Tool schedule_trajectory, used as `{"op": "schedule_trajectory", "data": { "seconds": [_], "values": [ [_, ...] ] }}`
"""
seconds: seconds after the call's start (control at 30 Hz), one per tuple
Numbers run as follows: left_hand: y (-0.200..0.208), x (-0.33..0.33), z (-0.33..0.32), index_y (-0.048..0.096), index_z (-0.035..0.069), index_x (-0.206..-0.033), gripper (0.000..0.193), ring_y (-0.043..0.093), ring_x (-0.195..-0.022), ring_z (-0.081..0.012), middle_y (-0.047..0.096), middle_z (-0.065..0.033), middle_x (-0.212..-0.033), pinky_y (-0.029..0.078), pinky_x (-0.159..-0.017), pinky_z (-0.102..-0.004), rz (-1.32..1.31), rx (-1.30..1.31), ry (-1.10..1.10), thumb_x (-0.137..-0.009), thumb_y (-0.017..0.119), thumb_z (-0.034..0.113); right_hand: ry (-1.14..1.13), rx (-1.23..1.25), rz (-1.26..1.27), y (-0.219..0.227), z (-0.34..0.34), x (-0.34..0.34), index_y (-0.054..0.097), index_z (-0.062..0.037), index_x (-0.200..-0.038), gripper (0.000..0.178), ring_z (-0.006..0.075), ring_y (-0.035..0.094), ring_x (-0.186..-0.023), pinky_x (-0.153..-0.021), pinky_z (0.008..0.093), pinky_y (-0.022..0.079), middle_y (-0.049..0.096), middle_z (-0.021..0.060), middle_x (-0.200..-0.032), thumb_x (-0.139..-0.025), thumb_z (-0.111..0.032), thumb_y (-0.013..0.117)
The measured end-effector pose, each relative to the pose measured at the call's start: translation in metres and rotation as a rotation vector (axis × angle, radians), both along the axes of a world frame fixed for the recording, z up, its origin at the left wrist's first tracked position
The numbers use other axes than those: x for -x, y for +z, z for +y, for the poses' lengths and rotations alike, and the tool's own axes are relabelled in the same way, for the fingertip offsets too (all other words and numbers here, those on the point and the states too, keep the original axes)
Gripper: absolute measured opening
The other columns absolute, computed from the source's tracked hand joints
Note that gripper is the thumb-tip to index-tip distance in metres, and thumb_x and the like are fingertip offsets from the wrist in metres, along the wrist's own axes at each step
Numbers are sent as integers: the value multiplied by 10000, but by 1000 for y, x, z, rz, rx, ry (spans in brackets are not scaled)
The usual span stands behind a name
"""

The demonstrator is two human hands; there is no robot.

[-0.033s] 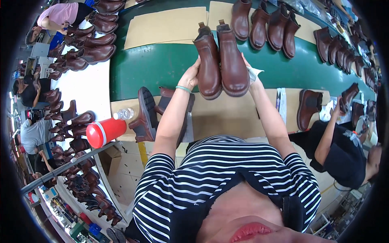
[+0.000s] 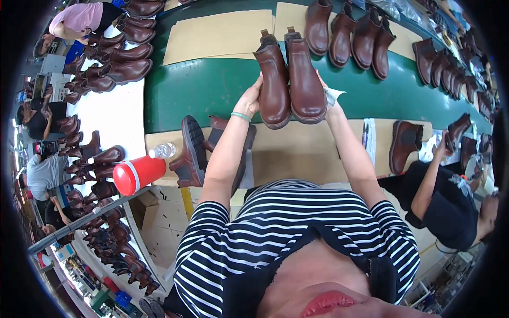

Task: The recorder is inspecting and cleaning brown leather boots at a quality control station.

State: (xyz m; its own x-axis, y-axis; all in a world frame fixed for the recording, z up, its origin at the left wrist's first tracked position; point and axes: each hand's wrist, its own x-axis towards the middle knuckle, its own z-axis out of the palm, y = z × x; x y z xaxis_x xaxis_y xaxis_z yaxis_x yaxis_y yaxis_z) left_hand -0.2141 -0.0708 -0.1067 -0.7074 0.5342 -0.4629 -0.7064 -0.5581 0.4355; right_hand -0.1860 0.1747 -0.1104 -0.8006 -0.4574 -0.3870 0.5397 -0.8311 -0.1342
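Observation:
A pair of glossy brown ankle boots stands upright side by side in front of me, toes toward me and heel tabs at the far end. My left hand grips the outer side of the left boot. On the other side, my right hand holds the right boot, its fingers mostly hidden behind it. A small white cloth shows at my right hand. Beside my left forearm, a brown boot lies on its side with its dark sole showing; another boot is partly hidden behind that forearm.
The green table carries cardboard sheets. Several brown boots stand at the far right. A red container and a clear bottle are at left. A co-worker's hand holds a boot at right.

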Motion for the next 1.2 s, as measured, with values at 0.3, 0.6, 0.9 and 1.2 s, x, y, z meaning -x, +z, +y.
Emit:
{"op": "schedule_trajectory", "data": {
  "seconds": [0.3,0.6,0.9,1.2],
  "values": [
    [-23,98,-18,590,54,-1137,430,636,-945,-172,655,-81,-1078,534,-829,-357,-12,158,29,-926,527,424,95,-20,-13,-6,-17,98,570,-39,-1179,534,244,638,-970,-879,394,515,643,122,-1119,-875,-478,580],
    [-53,242,-20,342,22,-1395,643,391,-1299,-313,427,-191,-1387,302,-1081,-419,364,1034,228,-953,429,481,-216,-1416,259,-3,9,231,613,25,-1158,432,149,605,-778,-706,293,469,675,116,-957,-842,-261,680],
    [-96,190,23,-2,171,-1495,757,19,-1416,-383,78,-135,-1550,21,-1147,-396,644,1055,-21,-933,237,618,234,-1507,321,-42,6,173,326,-62,-1430,700,226,499,-1178,-925,279,403,467,141,-1358,-770,-46,559],
    [-49,148,20,-86,104,-1478,1088,214,-1390,-290,178,-236,-1496,237,-1106,-355,535,814,-2,-796,672,484,279,-1397,370,-22,-19,84,600,-4,-1180,412,154,584,-886,-799,276,457,641,104,-1078,-772,-62,590]
  ]
}}
